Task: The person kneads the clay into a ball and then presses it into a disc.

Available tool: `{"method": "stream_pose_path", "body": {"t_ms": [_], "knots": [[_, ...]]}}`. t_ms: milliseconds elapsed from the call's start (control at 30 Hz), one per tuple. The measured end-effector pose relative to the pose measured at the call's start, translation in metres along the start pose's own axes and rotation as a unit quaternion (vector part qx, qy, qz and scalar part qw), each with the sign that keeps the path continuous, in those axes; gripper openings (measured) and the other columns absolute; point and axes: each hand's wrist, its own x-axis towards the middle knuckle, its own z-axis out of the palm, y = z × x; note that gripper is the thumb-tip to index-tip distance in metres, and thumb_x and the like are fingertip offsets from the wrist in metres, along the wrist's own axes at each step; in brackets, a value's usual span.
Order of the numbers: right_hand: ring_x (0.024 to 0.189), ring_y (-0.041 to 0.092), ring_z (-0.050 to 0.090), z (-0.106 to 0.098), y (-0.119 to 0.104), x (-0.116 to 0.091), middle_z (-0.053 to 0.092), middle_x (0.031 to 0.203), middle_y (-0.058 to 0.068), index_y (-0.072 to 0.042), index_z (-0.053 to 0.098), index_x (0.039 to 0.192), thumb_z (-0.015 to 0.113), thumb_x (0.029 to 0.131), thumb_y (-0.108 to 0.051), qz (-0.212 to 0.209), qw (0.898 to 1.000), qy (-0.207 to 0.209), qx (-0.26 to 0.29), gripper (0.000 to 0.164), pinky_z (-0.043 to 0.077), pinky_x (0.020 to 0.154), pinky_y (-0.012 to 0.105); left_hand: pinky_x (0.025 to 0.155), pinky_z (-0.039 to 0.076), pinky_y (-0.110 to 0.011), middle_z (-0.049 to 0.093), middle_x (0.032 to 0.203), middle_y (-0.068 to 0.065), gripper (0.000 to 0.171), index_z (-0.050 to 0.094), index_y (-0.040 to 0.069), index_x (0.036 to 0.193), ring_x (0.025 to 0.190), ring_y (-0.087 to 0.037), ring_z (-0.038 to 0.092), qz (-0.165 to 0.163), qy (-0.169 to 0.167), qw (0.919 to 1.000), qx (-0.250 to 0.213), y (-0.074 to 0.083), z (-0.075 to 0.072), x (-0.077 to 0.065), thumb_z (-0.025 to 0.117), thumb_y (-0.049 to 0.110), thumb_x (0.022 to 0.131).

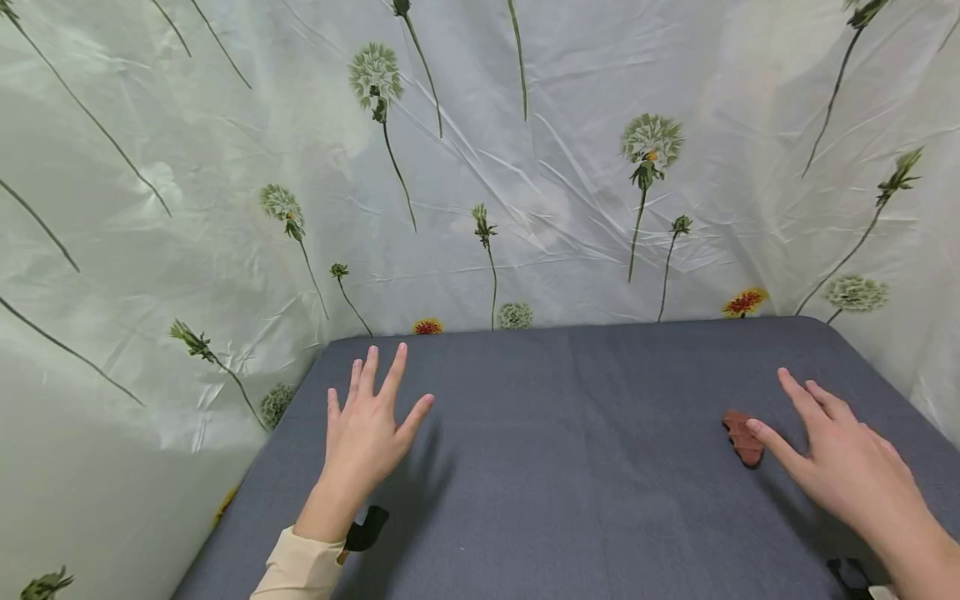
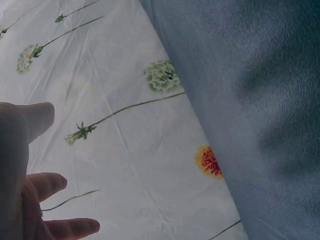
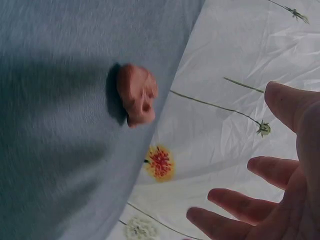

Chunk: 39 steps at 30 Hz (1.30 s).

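A small reddish-brown lump point(image 1: 745, 439), uneven and ridged like moulded clay, lies on the grey cloth-covered table point(image 1: 525, 433) toward the right. The right wrist view shows the lump point(image 3: 137, 95) with a rounded top and a small dark hollow near one end. My right hand point(image 1: 855, 467) hovers just right of it, fingers spread, and its thumb tip overlaps the lump's edge in the head view. On the left side, my left hand point(image 1: 363, 437) is held above the table with fingers straight and apart, holding nothing. Its shadow falls on the cloth.
Pale sheeting point(image 1: 465, 167) printed with dandelions and flowers hangs behind the table and along its sides. A black wrist-worn device point(image 1: 367, 528) shows below my left hand, beside a cream sleeve point(image 1: 300, 567). The table's far edge runs along the sheeting.
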Motion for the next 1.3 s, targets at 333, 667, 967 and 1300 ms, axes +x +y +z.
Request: {"method": "stream_pose_path", "body": {"t_ms": [333,667,967,1300], "knots": [[0.116,0.063,0.06,0.014,0.004,0.006,0.049,0.14,0.046,0.007,0.028,0.165,0.057,0.11,-0.052,-0.006,0.996,-0.041,0.081,0.085,0.051,0.072,0.065,0.072,0.058,-0.057,0.052,0.162,-0.017,0.075,0.035,0.029,0.17,0.1,-0.038,0.075,0.032,0.039,0.995,-0.086,0.007,0.01,-0.01,0.067,0.051,0.106],[0.121,0.062,0.063,0.026,0.008,0.008,0.05,0.144,0.049,0.015,0.034,0.157,0.055,0.111,-0.052,0.023,0.991,-0.086,0.095,0.084,0.052,0.084,0.069,0.092,0.062,-0.054,0.072,0.137,-0.01,0.059,0.052,0.022,0.16,0.121,-0.032,0.074,0.037,-0.003,0.9539,-0.298,0.008,0.031,-0.014,0.071,0.034,0.106],[0.117,0.056,0.067,0.037,0.011,0.007,0.056,0.142,0.044,0.014,0.039,0.155,0.059,0.107,-0.057,0.047,0.989,-0.083,0.11,0.088,0.053,0.083,0.066,0.085,0.061,-0.026,0.071,0.135,-0.019,0.052,0.051,0.024,0.159,0.113,-0.028,0.077,-0.006,-0.098,0.8814,-0.462,0.006,0.052,-0.021,0.066,0.027,0.109],[0.101,0.042,0.076,0.039,0.015,0.006,0.067,0.128,0.036,0.009,0.05,0.149,0.069,0.103,-0.054,0.042,0.988,-0.071,0.134,0.08,0.054,0.077,0.054,0.087,0.063,-0.029,0.068,0.138,-0.024,0.051,0.048,0.024,0.16,0.115,-0.025,0.075,-0.034,-0.144,0.8352,-0.53,0.007,0.064,-0.022,0.062,0.03,0.111]]}}
